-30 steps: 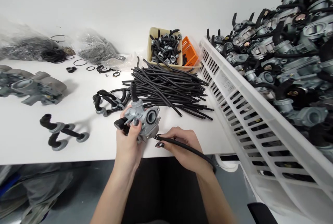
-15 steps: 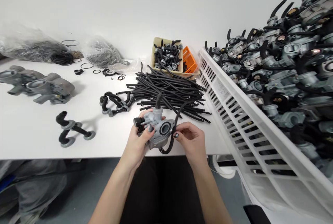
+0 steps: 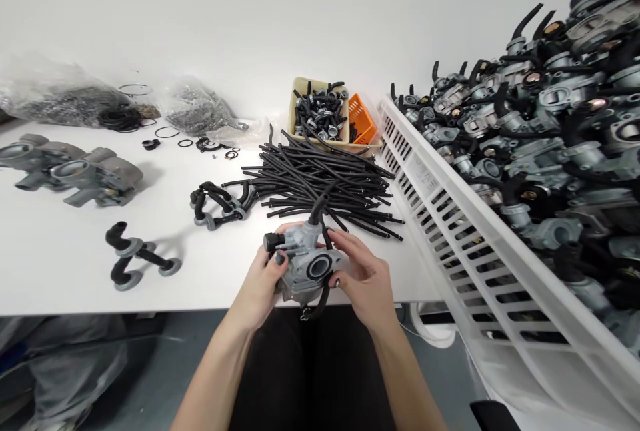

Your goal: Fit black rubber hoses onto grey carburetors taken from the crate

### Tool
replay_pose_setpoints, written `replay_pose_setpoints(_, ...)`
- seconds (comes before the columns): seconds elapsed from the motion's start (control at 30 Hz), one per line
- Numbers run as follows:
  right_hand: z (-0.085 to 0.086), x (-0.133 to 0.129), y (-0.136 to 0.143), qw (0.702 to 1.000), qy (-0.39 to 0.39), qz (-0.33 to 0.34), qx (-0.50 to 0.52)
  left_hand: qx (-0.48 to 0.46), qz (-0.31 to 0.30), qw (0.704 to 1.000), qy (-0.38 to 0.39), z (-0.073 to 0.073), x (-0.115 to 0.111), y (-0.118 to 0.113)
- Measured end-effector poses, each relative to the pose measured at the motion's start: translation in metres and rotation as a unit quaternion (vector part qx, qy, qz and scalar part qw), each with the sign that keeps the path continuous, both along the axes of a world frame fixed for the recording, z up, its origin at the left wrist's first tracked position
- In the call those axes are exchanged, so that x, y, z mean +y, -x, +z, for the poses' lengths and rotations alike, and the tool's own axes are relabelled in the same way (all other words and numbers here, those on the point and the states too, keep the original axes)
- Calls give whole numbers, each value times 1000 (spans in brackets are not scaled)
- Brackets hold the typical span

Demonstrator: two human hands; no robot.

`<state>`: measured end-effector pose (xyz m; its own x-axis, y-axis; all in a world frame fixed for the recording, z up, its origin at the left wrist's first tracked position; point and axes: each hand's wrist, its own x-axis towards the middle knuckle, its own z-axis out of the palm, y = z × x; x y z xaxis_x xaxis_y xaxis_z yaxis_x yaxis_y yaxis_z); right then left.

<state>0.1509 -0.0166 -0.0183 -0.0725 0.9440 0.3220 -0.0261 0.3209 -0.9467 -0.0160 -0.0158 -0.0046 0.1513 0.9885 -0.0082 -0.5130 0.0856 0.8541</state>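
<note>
A grey metal carburetor point(image 3: 301, 264) is held over the table's front edge, its round bore facing up and toward me. My left hand point(image 3: 261, 281) grips its left side, thumb on the body near a black knob. At the other side my right hand point(image 3: 364, 276) has its fingers closed around a thin black rubber hose point(image 3: 323, 299), which runs from the bottom of the carburetor up along its right side. Part of the hose is hidden behind the carburetor and my fingers. A short black rubber tube rises from the carburetor's top.
Behind lies a pile of black hoses point(image 3: 320, 174). A yellow bin point(image 3: 296, 94) of capped tubes and an orange basket point(image 3: 364, 121) stand at the back. On the right, a white crate point(image 3: 450, 224) is heaped with carburetors. Two carburetor bodies point(image 3: 100, 177) and black tube fittings point(image 3: 143, 254) sit left.
My right hand has drawn the hose in close along the carburetor's right side; before, it looped out freely. The carburetor has shifted slightly toward me and right, and its top tube leans further right.
</note>
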Motion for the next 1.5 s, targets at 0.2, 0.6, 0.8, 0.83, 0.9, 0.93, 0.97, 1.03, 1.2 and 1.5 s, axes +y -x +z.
replay_pose_setpoints(0.2,5,0,-2,995,18,93,29,-4,34,993,109,12,2,-2)
replay_pose_setpoints(0.6,6,-4,-10,972,-39,233,-6,57,33,992,109,19,-1,3)
replay_pose_setpoints(0.8,7,-5,-10,968,-67,242,5,22,-113,990,79,18,-2,4)
replay_pose_setpoints(0.83,8,-6,-10,969,-68,237,2,14,-130,989,76,16,-2,5)
replay_pose_setpoints(0.9,7,-7,-11,972,-62,227,-5,6,-136,989,64,12,-2,6)
replay_pose_setpoints(0.93,7,-7,-11,973,-55,226,-2,6,-133,990,55,10,-2,7)
replay_pose_setpoints(0.97,6,-7,-10,973,-44,224,6,5,-131,990,45,8,-2,7)
replay_pose_setpoints(1.03,5,-6,-9,976,-23,213,35,1,-128,991,31,6,-1,7)
replay_pose_setpoints(1.2,4,1,-2,992,5,95,81,14,-55,997,44,4,2,3)
replay_pose_setpoints(1.5,7,-5,-1,998,-64,-1,16,237,253,935,-80,-5,6,-8)
